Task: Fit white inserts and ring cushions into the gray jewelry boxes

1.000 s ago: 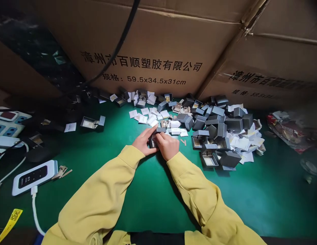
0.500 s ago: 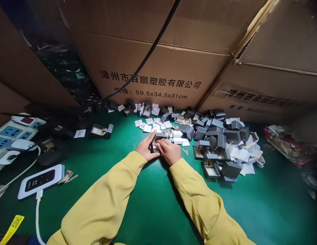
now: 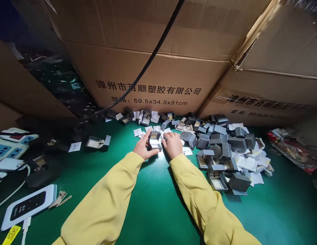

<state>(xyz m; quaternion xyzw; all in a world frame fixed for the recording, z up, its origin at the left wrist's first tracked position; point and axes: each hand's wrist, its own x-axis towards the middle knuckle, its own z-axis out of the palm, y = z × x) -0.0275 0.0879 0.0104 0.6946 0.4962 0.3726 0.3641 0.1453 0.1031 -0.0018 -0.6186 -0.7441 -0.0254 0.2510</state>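
My left hand (image 3: 141,148) grips a small dark grey box (image 3: 155,140) from its left side, thumb along the near edge and fingers behind. The box stands open towards me and shows a pale inside. Just right of it, my right hand (image 3: 173,145) rests low over the table with its fingers bent and drawn together. Its fingertips are at the white paper slips (image 3: 157,128); whatever they hold is hidden. More white slips lie behind both hands.
A heap of grey boxes (image 3: 219,143) mixed with white papers (image 3: 247,161) lies to the right. An open box (image 3: 95,142), a white device (image 3: 29,207) and a power strip (image 3: 10,146) are on the left. Large cartons (image 3: 148,68) stand behind, crossed by a black cable (image 3: 150,59).
My right hand has come out of the box and moved right to the paper slips. My left hand still holds the box, now more exposed. The camera view has shifted slightly.
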